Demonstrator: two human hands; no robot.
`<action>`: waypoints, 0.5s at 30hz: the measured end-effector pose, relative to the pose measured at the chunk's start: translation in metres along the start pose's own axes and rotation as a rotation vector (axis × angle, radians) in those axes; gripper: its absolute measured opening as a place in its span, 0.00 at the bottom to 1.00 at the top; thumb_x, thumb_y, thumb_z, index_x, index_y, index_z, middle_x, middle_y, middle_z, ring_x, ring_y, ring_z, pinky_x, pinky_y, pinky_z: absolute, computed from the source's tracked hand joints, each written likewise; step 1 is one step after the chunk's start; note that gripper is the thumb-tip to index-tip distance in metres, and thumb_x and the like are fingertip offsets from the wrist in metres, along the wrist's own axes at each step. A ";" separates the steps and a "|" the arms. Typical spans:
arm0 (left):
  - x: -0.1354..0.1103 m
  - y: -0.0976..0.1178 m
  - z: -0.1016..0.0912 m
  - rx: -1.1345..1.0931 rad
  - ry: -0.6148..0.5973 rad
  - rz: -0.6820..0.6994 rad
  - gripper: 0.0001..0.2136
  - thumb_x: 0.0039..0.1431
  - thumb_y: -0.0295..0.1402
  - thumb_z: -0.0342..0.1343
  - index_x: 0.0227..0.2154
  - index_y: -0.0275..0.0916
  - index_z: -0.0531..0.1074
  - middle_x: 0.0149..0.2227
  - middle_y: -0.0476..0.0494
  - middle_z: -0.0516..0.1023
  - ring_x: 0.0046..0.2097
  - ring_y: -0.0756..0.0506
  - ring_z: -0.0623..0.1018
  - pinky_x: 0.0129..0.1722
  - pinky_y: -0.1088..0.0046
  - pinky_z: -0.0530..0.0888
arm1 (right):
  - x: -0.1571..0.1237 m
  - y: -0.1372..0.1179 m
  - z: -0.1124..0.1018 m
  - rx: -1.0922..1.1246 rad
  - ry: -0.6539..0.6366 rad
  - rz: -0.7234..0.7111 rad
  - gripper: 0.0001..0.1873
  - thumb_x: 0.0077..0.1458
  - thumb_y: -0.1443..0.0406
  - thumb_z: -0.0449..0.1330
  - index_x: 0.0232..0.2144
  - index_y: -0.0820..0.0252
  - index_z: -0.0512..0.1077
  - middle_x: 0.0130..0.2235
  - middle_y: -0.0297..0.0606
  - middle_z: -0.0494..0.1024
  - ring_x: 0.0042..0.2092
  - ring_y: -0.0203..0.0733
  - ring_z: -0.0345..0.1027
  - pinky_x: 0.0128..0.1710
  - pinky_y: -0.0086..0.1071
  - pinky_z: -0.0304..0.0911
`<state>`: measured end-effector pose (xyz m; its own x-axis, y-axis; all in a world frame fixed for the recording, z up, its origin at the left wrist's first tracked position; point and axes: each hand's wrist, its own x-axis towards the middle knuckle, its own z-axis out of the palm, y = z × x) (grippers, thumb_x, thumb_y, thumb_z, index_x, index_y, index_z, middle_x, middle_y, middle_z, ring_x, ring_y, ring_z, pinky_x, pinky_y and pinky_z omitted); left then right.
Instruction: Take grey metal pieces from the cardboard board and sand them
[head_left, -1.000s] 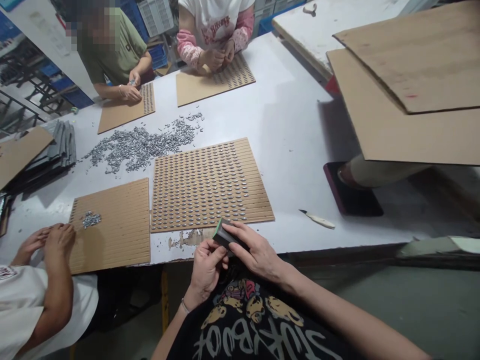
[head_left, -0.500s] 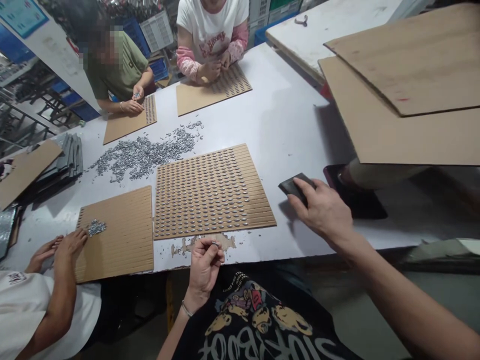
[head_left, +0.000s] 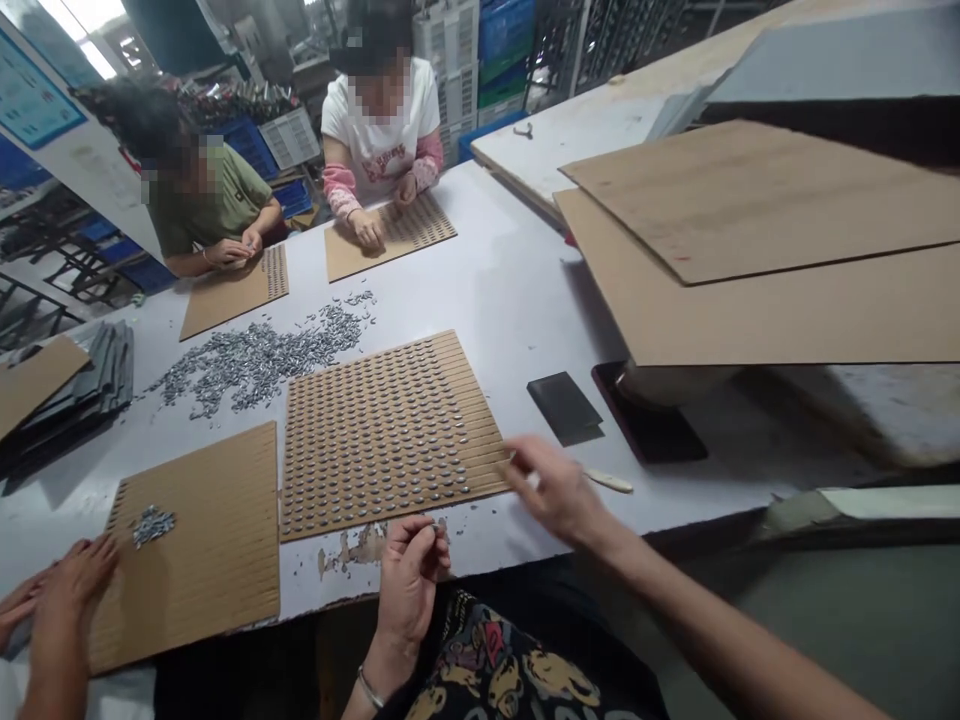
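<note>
My left hand (head_left: 411, 575) is closed in front of the table edge, thumb and forefinger pinching a small grey metal piece (head_left: 433, 528), mostly hidden by the fingers. My right hand (head_left: 555, 492), slightly blurred, hovers at the right edge of a grooved cardboard board (head_left: 486, 440); its thumb and fingers are bent but apart, with nothing seen between them. Rows of small shiny oval metal pieces (head_left: 367, 430) cover most of that board, while its right strip has bare grooves. A dark flat pad (head_left: 559, 400) lies on the table beyond my right hand. Close to that wrist is a thin pale tool (head_left: 611, 482).
Loose metal pieces (head_left: 255, 365) form a heap behind the board. A co-worker's hands (head_left: 82, 575) rest at another board (head_left: 202, 540) on the left. Two people work across the table. Cardboard sheets (head_left: 750, 210) overhang a dark phone-like slab (head_left: 660, 425) at right.
My right hand has let go of the dark pad and moved left to the board's edge. The pad now lies on the table. My left hand keeps its pinch; the whole view has shifted.
</note>
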<state>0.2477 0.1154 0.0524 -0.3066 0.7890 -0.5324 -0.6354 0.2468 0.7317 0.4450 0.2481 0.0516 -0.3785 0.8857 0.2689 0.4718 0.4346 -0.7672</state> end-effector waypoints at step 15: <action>0.012 -0.018 -0.005 0.130 0.000 0.076 0.18 0.54 0.41 0.65 0.43 0.37 0.72 0.33 0.46 0.77 0.30 0.53 0.72 0.27 0.79 0.69 | 0.010 -0.011 0.049 0.082 -0.064 0.317 0.13 0.59 0.60 0.53 0.26 0.58 0.70 0.28 0.36 0.76 0.30 0.40 0.68 0.33 0.30 0.60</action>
<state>0.2518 0.1173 0.0302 -0.3502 0.8081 -0.4736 -0.5136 0.2572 0.8186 0.3971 0.2442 0.0340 -0.2737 0.9615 -0.0260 0.5095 0.1220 -0.8518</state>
